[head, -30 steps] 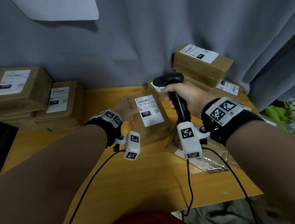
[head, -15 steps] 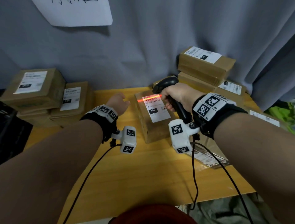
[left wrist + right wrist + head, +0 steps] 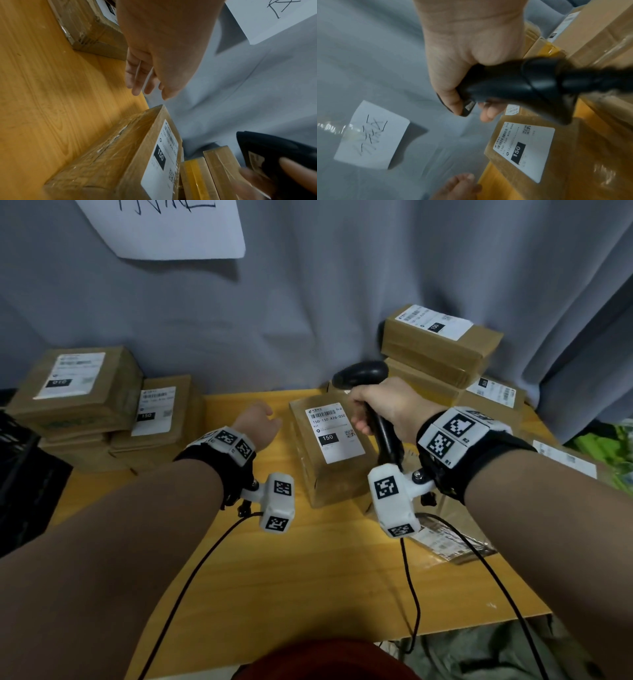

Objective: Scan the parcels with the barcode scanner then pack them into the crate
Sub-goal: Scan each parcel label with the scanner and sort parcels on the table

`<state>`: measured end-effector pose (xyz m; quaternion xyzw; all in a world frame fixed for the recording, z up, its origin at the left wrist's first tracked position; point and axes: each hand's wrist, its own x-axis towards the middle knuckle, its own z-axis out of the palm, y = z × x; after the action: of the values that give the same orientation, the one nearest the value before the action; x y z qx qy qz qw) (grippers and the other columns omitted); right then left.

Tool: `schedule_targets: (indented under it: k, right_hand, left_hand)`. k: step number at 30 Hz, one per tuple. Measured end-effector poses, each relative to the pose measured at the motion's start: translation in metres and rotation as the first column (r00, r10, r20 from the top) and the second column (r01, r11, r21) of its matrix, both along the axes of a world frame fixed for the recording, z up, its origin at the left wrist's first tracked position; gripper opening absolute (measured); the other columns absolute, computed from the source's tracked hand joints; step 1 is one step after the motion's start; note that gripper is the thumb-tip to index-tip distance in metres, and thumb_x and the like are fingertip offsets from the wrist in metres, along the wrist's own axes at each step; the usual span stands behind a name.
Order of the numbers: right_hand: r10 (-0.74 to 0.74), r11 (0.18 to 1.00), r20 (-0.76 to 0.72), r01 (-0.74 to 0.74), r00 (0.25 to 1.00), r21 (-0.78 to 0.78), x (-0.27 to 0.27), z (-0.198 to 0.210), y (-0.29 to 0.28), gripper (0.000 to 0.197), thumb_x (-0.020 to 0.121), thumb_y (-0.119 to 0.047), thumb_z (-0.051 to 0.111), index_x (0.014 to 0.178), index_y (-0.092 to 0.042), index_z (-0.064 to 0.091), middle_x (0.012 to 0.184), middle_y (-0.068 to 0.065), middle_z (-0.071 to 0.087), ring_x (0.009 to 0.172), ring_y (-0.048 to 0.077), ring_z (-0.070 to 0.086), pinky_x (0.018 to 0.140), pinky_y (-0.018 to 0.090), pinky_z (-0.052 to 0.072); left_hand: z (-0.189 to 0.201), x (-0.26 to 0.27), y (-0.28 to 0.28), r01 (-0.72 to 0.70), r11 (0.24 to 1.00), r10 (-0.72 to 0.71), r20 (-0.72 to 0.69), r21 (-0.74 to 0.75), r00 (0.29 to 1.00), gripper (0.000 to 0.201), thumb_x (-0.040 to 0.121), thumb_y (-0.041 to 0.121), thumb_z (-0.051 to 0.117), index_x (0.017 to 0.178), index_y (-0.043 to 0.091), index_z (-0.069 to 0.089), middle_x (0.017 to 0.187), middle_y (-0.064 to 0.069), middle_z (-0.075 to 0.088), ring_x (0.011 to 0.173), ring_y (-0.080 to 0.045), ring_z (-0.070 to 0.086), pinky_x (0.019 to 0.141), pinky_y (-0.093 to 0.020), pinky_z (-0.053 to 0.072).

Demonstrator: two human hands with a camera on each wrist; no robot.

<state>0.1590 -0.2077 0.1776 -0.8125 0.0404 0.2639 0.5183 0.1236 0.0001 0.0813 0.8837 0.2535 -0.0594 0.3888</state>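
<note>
A brown parcel [image 3: 337, 470] with a white label marked 150 lies flat on the wooden table [image 3: 308, 577]. My right hand [image 3: 363, 416] grips the handle of the black barcode scanner [image 3: 361, 373], whose head hangs over the parcel's far right corner. The right wrist view shows the same scanner [image 3: 522, 81] gripped by my right hand [image 3: 471, 108] above the parcel's label [image 3: 523, 150]. My left hand [image 3: 263, 419] hovers just left of the parcel, empty. Seen from the left wrist, my left hand [image 3: 145, 86] has relaxed fingers above the table, clear of the parcel [image 3: 111, 155].
Stacks of labelled parcels stand at the back left [image 3: 78, 392] and back right [image 3: 442, 347]. A black crate [image 3: 20, 474] shows at the left edge. A flat plastic mailer [image 3: 445, 539] lies under my right wrist. Grey cloth [image 3: 308, 302] hangs behind the table.
My left hand let go of the parcel's left edge and drew back left. A red scan line crossed the label half a second ago and is now gone.
</note>
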Motion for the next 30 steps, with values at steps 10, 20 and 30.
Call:
schedule_targets:
  k: [10,20,30]
  right_hand:
    - [-0.068,0.998,-0.134,0.066,0.989,-0.018,0.002,-0.052,-0.017,0.017,0.085,-0.029,0.071,0.095,-0.02,0.06,0.096,-0.001,0.063,0.083,0.016,0.054,0.082,0.032,0.039]
    - [-0.025,0.967,-0.254,0.087,0.967,0.238,-0.006,-0.08,0.078,0.034,0.076,-0.023,0.08,0.106,-0.015,0.066,0.099,0.009,0.073,0.095,0.029,0.069,0.084,0.041,0.055]
    - [0.11,0.959,-0.136,-0.069,0.985,0.276,-0.004,-0.1,0.209,0.024,0.083,-0.031,0.074,0.103,-0.018,0.067,0.101,0.003,0.068,0.1,0.023,0.062,0.088,0.033,0.049]
  left_hand:
    - [-0.001,-0.023,-0.065,-0.008,0.927,-0.115,-0.303,-0.376,0.946,0.068,0.092,0.061,0.042,0.146,0.021,0.031,0.145,-0.005,0.042,0.124,-0.031,0.048,0.089,-0.046,0.052]
    - [-0.018,-0.053,0.018,-0.238,0.762,0.284,-0.02,-0.602,0.959,0.062,0.089,0.021,0.066,0.141,0.031,0.034,0.123,0.003,0.056,0.106,-0.022,0.058,0.084,-0.042,0.054]
    - [-0.008,-0.016,0.146,-0.037,0.974,0.074,-0.162,0.222,0.984,0.05,0.091,0.029,0.059,0.131,0.002,0.047,0.129,-0.019,0.054,0.116,-0.033,0.054,0.096,-0.041,0.047]
